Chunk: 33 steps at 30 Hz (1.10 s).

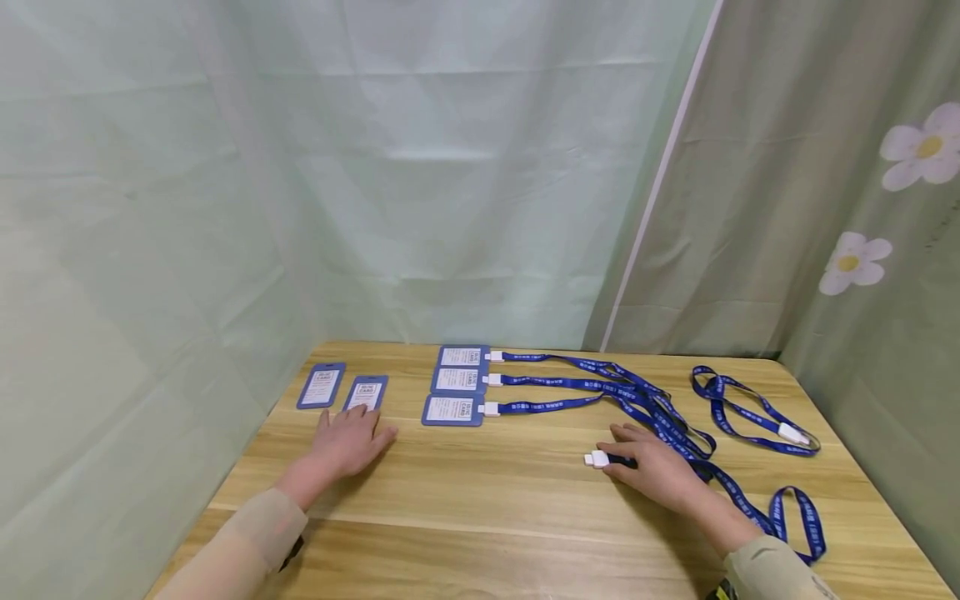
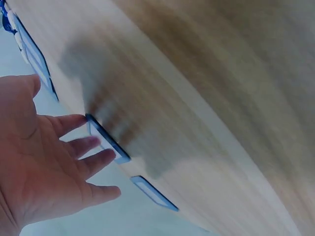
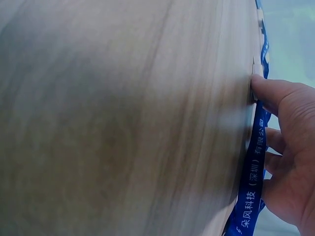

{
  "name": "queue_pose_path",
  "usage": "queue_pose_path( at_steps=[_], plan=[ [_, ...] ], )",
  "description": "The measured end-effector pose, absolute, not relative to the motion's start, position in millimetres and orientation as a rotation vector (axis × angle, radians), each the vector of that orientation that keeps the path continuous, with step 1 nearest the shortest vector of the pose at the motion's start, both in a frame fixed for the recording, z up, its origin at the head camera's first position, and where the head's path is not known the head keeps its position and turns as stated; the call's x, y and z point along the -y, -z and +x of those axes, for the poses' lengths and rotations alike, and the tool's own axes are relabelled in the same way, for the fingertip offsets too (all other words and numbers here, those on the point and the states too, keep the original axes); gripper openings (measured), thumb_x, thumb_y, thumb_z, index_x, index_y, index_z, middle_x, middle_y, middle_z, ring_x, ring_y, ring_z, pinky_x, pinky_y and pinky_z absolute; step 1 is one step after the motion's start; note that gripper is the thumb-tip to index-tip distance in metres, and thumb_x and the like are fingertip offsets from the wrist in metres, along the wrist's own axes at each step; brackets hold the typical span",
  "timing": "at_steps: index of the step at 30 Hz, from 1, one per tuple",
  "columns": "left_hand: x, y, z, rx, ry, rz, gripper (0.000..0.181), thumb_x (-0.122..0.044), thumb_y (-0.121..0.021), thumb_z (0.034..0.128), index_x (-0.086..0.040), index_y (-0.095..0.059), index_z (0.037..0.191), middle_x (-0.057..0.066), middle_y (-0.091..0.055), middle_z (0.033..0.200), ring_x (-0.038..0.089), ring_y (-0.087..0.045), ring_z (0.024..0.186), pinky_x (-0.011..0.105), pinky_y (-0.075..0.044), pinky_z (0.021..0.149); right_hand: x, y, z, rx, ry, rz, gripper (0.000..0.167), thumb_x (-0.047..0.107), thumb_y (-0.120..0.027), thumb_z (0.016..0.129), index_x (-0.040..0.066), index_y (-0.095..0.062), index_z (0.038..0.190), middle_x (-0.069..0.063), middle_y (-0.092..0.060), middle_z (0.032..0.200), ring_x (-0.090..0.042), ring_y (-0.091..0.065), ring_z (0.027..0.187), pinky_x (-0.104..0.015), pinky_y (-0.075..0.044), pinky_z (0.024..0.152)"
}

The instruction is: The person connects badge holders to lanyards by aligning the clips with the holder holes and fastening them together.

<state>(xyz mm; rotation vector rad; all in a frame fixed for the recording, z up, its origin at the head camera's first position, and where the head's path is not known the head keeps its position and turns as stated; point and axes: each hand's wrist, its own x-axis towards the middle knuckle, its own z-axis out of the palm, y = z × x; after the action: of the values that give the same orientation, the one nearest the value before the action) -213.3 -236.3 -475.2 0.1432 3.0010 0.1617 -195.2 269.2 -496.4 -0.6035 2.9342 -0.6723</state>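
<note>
I'm viewing a wood-grain desk (image 1: 487, 533). Two loose blue badge holders (image 1: 321, 386) are lying at far left. Three clipped badge holders (image 1: 459, 380) are sitting in a column near the back edge, their blue lanyards (image 1: 547, 382) trailing right and overlapping. A separate lanyard (image 1: 750, 416) is looping at far right; another strap (image 1: 813, 523) is curling nearer me.

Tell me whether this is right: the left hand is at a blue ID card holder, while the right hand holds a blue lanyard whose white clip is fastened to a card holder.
The left hand is at a blue ID card holder, but the white clip of the blue lanyard in the right hand is fastened to no card holder; the head view shows it free.
</note>
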Motion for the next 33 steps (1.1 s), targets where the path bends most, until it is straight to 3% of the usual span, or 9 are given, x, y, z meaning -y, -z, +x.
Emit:
queue_pose_path(
  at_steps=[6, 11, 18, 24, 33],
  plan=[
    [239, 473, -222, -3.007, -0.197, 0.107, 0.075, -0.054, -0.04, 0.1068, -0.001, -0.03, 0.16, 0.034, -0.02, 0.162, 0.058, -0.019, 0.146, 0.078, -0.009, 0.112, -268, 497, -196, -2.936, 0.673, -0.604, 0.045, 0.039, -0.072, 0.096, 0.018, -0.07, 0.135, -0.016, -0.048, 0.154, -0.044, -0.037, 0.145, -0.068, -0.035, 0.109],
    [248, 474, -224, -2.984, -0.215, 0.082, 0.073, -0.052, -0.037, 0.1082, -0.002, -0.028, 0.16, 0.034, -0.02, 0.162, 0.061, -0.017, 0.145, 0.079, -0.009, 0.111, -266, 498, -196, -2.936, 0.679, -0.621, 0.044, 0.039, -0.072, 0.096, 0.019, -0.07, 0.135, -0.016, -0.048, 0.154, -0.044, -0.037, 0.145, -0.067, -0.035, 0.109],
    [256, 473, -212, -2.997, -0.191, 0.165, 0.058, -0.042, -0.042, 0.1096, -0.005, -0.045, 0.154, 0.031, -0.036, 0.156, 0.06, -0.029, 0.141, 0.079, -0.016, 0.11, -266, 496, -196, -2.932, 0.682, -0.603, 0.044, 0.04, -0.072, 0.096, 0.02, -0.07, 0.135, -0.016, -0.047, 0.155, -0.044, -0.036, 0.145, -0.068, -0.035, 0.109],
    [260, 474, -202, -3.038, -0.2, 0.291, 0.046, -0.029, -0.053, 0.1065, -0.004, -0.058, 0.145, 0.031, -0.048, 0.148, 0.057, -0.044, 0.133, 0.073, -0.032, 0.107, -268, 495, -194, -2.932, 0.684, -0.605, 0.044, 0.039, -0.072, 0.096, 0.018, -0.07, 0.135, -0.017, -0.047, 0.154, -0.044, -0.036, 0.145, -0.068, -0.035, 0.109],
    [268, 478, -191, -3.109, -0.282, 0.464, 0.033, -0.029, -0.065, 0.101, -0.01, -0.074, 0.127, 0.022, -0.064, 0.135, 0.046, -0.062, 0.12, 0.061, -0.047, 0.1, -269, 496, -194, -2.943, 0.688, -0.619, 0.045, 0.039, -0.072, 0.096, 0.017, -0.069, 0.136, -0.018, -0.048, 0.154, -0.045, -0.037, 0.144, -0.068, -0.035, 0.109]
  ],
)
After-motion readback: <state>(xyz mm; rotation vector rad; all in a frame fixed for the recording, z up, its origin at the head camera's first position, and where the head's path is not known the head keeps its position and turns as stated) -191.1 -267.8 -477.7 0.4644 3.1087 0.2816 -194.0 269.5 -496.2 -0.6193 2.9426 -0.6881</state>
